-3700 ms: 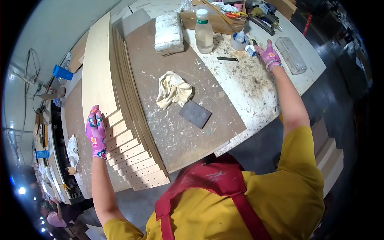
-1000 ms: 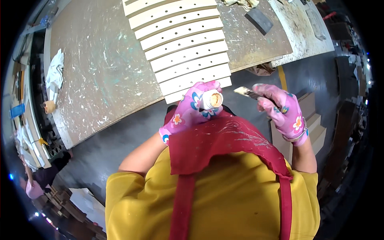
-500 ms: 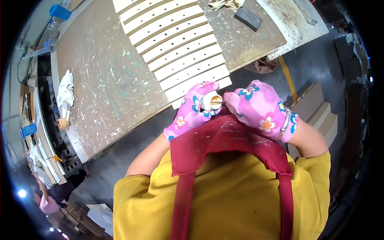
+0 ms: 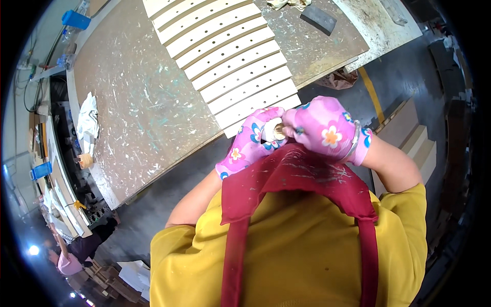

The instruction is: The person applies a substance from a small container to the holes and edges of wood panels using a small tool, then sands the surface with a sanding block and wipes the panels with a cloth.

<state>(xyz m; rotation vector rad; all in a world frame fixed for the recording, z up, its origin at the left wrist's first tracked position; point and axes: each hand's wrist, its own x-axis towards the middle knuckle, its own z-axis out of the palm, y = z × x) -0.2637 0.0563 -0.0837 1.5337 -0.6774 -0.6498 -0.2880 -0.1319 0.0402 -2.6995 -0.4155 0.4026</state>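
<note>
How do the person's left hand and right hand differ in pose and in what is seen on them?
The left hand curls around a small white container, while the right hand is closed at the container's mouth. A band circles the right hand's glove cuff; none shows on the left hand. Both wear pink, flower-patterned gloves.

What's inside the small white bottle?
Only brownish colour shows at the mouth of the white bottle in the left hand; the right hand partly hides the opening, so deeper contents are hidden.
</note>
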